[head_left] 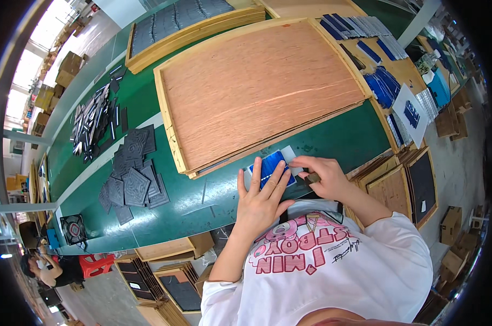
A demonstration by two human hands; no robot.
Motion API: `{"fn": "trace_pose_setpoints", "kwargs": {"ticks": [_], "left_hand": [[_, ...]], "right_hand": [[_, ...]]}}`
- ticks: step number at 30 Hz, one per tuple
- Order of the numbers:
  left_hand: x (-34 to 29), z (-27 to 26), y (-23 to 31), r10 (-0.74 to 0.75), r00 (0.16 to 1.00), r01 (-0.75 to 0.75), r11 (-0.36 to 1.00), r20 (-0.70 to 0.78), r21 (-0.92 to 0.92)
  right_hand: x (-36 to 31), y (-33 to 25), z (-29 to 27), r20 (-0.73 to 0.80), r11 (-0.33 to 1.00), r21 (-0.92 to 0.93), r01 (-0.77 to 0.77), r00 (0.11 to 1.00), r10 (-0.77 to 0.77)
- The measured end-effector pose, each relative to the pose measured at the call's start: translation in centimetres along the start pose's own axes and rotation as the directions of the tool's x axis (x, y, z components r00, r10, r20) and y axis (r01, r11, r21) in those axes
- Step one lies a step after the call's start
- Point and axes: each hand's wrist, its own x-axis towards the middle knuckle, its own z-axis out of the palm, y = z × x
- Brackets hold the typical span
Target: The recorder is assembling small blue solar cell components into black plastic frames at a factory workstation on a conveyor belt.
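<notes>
A blue square piece with a pale line across it lies on the green table near its front edge. White material shows from under its far right corner. My left hand lies over the piece, fingers spread and pressing flat on it. At its right edge is my right hand, closed with curled fingers around a small dark brownish block. The thumb and forefinger tips of that hand are close to the piece's edge; whether they touch it I cannot tell.
Beyond my hands lies a large wooden tray. To the left are dark patterned square tiles and a heap of dark strips. A board with blue pieces stands at the right. Another person sits at the far left.
</notes>
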Motion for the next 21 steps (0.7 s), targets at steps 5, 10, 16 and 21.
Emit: {"fn": "trace_pose_setpoints", "kwargs": {"ticks": [5,10,16,21], "left_hand": [[-1.3,-0.4,-0.3,-0.127,0.989,0.121,0.989,-0.073,-0.088],[-4.3,-0.4,-0.3,-0.339,0.921,0.32,0.939,-0.19,-0.125],[-4.0,0.0,0.8,-0.366,0.921,0.357,0.93,-0.13,-0.09],[-4.3,-0.3,0.5,-0.404,0.903,0.368,0.902,-0.144,-0.224]], "right_hand": [[2.5,-0.9,-1.8,0.027,0.997,-0.055,-0.048,0.998,0.05],[5.6,-3.8,-0.2,0.225,0.956,-0.16,0.245,0.952,-0.206],[6.4,-3.6,1.3,0.324,0.947,-0.162,0.276,0.922,-0.213],[6.7,-4.3,1.0,0.331,0.941,-0.194,0.277,0.921,-0.203]]}}
